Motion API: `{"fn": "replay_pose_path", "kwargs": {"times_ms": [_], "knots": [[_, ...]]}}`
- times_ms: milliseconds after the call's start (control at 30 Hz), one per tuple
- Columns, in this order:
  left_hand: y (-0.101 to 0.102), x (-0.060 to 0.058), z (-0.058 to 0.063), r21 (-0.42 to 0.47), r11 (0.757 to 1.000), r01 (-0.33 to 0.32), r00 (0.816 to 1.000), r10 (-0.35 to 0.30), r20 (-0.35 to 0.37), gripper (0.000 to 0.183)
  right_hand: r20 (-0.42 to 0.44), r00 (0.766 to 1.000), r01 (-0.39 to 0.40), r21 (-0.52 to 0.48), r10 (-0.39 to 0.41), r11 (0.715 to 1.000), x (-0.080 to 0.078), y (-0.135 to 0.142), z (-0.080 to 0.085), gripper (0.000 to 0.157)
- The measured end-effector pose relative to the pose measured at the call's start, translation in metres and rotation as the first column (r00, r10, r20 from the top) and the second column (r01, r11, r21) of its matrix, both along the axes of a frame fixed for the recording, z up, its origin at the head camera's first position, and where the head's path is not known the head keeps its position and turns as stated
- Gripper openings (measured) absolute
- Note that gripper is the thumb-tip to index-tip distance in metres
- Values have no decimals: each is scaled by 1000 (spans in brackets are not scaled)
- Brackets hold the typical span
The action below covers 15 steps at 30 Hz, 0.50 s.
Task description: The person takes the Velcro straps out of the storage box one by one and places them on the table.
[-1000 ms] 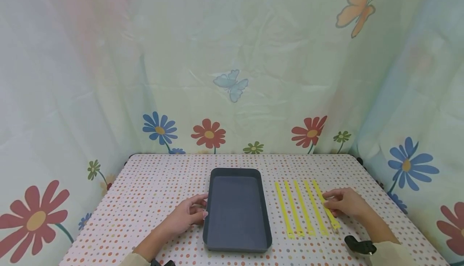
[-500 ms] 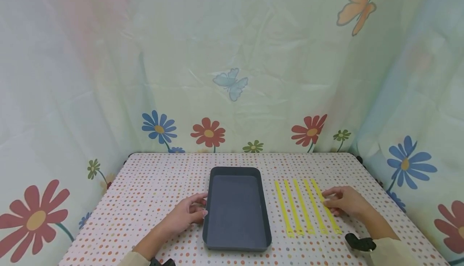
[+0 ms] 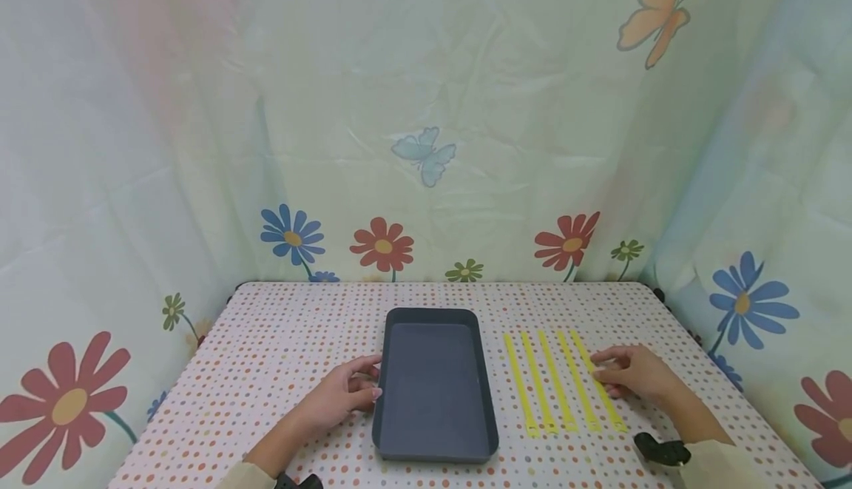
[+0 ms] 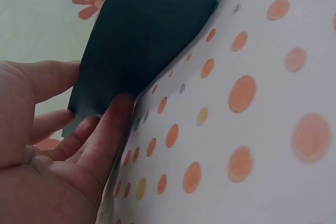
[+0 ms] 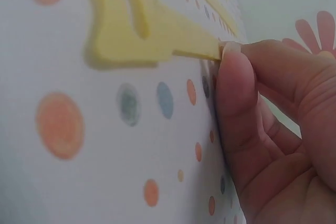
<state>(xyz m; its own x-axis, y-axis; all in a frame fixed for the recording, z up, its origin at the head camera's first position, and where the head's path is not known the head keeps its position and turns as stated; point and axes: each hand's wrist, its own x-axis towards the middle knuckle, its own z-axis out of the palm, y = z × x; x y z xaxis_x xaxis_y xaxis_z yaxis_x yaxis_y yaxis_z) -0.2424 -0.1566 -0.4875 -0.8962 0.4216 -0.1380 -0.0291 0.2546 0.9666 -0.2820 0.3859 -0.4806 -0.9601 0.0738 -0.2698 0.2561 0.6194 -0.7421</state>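
Note:
A dark grey rectangular tray point(image 3: 434, 393) lies at the middle of the table. My left hand point(image 3: 338, 397) is at its left side, fingers loosely bent; in the left wrist view the fingertips touch the outside of the tray wall point(image 4: 152, 30). Several long yellow strips point(image 3: 554, 382) lie side by side to the right of the tray, nearly parallel. My right hand point(image 3: 635, 372) pinches the right edge of the rightmost strip point(image 3: 609, 405) between thumb and index finger. Seen close up, that strip point(image 5: 123, 30) has a wide notched end with a slot in it.
The table is covered in a white cloth with coloured dots point(image 3: 299, 326). A pale curtain point(image 3: 319, 104) with flowers and butterflies surrounds it at the back and both sides. Black straps point(image 3: 661, 450) sit at both wrists.
The near end of the rightmost strip has shifted slightly right and toward me, settling in line with the others. Both hands have stayed almost still, and the tray has not moved.

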Motion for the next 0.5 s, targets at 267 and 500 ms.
{"fn": "replay_pose_path", "kwargs": {"times_ms": [267, 500], "knots": [[-16, -5, 1, -7, 998, -63, 996, 63, -68, 64, 48, 999, -8, 11, 7, 1000, 0, -1, 0, 49], [-56, -30, 14, -247, 896, -368, 883, 253, -396, 57, -76, 993, -84, 127, 94, 988, 0, -1, 14, 54]]}}
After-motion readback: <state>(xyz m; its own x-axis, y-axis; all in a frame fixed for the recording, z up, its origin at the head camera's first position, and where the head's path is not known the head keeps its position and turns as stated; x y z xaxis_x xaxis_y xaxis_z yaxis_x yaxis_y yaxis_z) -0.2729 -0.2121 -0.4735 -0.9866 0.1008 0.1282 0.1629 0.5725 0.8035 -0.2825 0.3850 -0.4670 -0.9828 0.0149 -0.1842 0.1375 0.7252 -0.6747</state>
